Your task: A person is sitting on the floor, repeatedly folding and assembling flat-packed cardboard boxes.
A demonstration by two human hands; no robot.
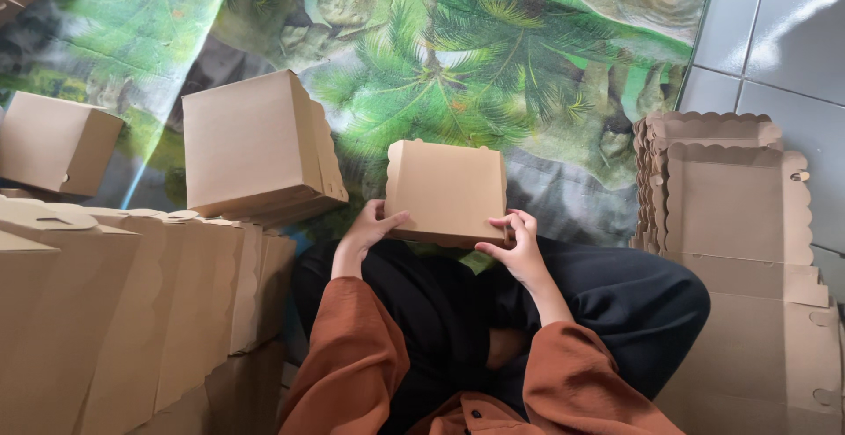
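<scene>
The person sits on the floor, on a mat (493,74) printed with green palm trees, and holds a small brown cardboard box (447,190) in front of the knees, above the lap. The box is folded shut, with a scalloped upper edge. The left hand (368,231) takes it at the lower left corner: the thumb lies on the near face and the other fingers go behind the box, where they are hidden. The right hand (517,248) is at the lower right corner; its fingers (509,221) are curled and the tips press on the near edge of the box. So both hands are closed on the box, one on each side, and the box lies between them.

On the left, a row of folded boxes (158,303) stands close together, and one bigger closed box (255,146) rests on top of them. Another closed box (55,142) lies farther left. On the right, a stack of flat unfolded cardboard sheets (731,215) lies beside the person's leg, near grey floor tiles (783,39).
</scene>
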